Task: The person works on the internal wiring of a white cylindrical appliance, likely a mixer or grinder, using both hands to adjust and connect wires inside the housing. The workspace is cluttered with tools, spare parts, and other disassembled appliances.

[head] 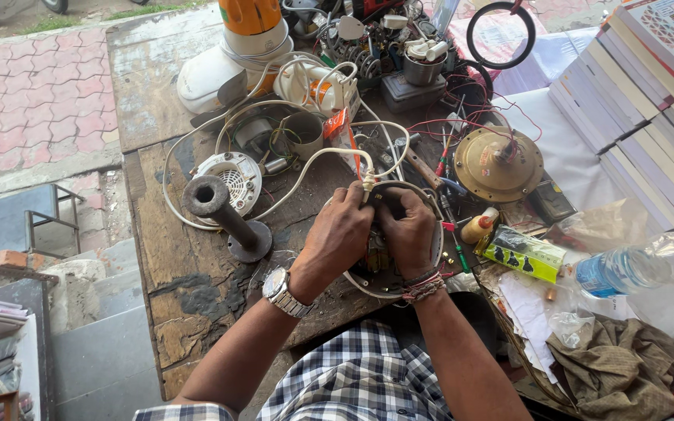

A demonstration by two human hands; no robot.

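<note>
On worktop: left hand and right hand both closed, gripping round appliance base beside white cord.

— What is being worked on?
— A round appliance base, dark inside with a pale rim, lying flat near the front edge of the worn wooden table. Most of it is hidden, so its inner parts are hard to tell.
— And the cable?
— A white cord enters at the base's far rim through a ribbed white sleeve, then runs away in loose loops across the table toward the back.
— Is the base tilted?
— It looks level, open side up.
</note>
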